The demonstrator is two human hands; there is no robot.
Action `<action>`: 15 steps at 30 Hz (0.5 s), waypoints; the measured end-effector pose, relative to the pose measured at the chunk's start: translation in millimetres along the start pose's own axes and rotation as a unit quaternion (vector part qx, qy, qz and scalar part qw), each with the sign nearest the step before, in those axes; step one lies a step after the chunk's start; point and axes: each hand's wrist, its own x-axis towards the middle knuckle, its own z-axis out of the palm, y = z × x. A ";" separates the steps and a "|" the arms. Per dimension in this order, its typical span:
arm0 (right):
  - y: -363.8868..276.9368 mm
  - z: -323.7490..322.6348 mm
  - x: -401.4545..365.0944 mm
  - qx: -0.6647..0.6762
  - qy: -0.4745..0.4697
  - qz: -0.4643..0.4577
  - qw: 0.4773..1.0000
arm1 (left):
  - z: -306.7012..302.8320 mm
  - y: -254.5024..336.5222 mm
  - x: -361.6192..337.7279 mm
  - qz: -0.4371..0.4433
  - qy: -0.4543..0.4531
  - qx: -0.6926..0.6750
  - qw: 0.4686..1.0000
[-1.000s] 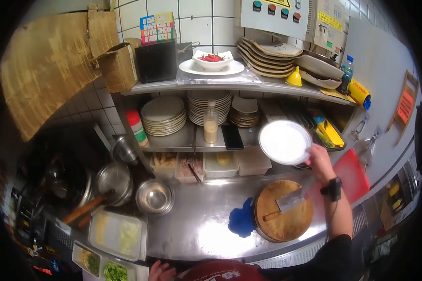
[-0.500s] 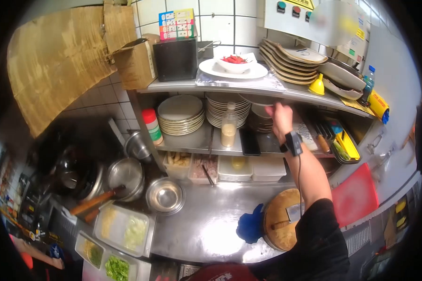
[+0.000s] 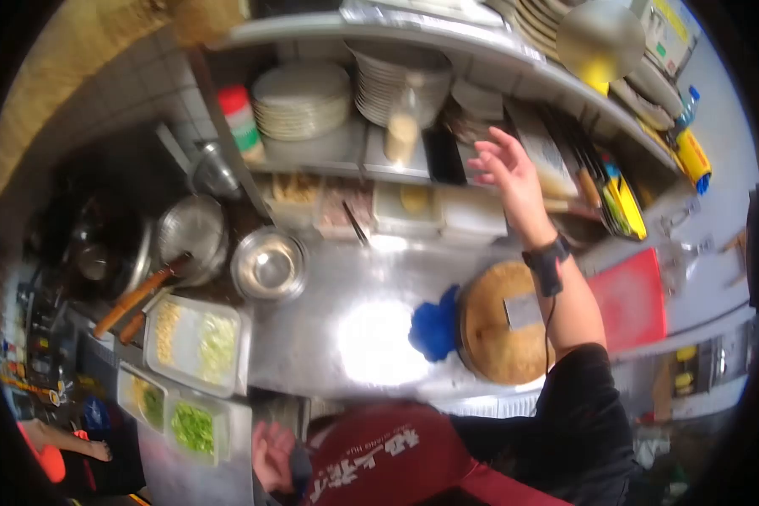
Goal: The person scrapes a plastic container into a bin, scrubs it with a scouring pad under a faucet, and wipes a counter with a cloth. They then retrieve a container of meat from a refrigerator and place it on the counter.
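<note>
My right hand [image 3: 510, 181] is raised in front of the lower shelf, fingers apart with nothing in them. A dark band with a small device and a cable is on its wrist. Behind the fingers are a stack of small dishes [image 3: 478, 99] and a black flat object [image 3: 444, 156]. Below my forearm, a round wooden chopping board [image 3: 502, 354] carries a cleaver, whose metal blade [image 3: 524, 310] shows. A blue cloth [image 3: 435, 325] lies against the board. My left hand [image 3: 274, 455] is low beside my red apron [image 3: 379, 460], its slightly curled fingers apart and apparently holding nothing.
Stacked plates [image 3: 302, 101] and a squeeze bottle [image 3: 403, 131] stand on the shelf. Steel bowls [image 3: 270, 266], pans [image 3: 190, 228] and a tray of chopped food [image 3: 196, 341] are at left. A red board [image 3: 628, 299] is at right. Another person's arm [image 3: 67, 443] shows lower left.
My right hand has drawn back from the shelf and its fingers have spread. The view has tilted downward, and my left hand has come into sight beside the apron.
</note>
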 end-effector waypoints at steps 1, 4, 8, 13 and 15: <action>14.3 -8.2 -32.2 -0.041 0.004 -0.013 0.999 | 11.3 7.4 8.8 -0.006 -0.008 0.020 1.000; 43.4 -30.0 -138.3 -0.184 0.014 0.021 0.983 | 26.3 24.4 40.0 -0.040 -0.040 0.071 0.996; 81.3 -45.3 -284.4 -0.193 0.104 0.147 0.964 | 63.9 34.9 87.7 -0.093 -0.087 0.155 0.980; 121.4 -46.4 -466.9 -0.224 0.181 0.284 0.915 | 132.0 11.1 159.1 -0.176 -0.246 0.340 0.890; 121.3 -37.0 -525.4 -0.235 0.215 0.288 0.903 | 180.2 -6.3 172.6 -0.207 -0.331 0.407 0.826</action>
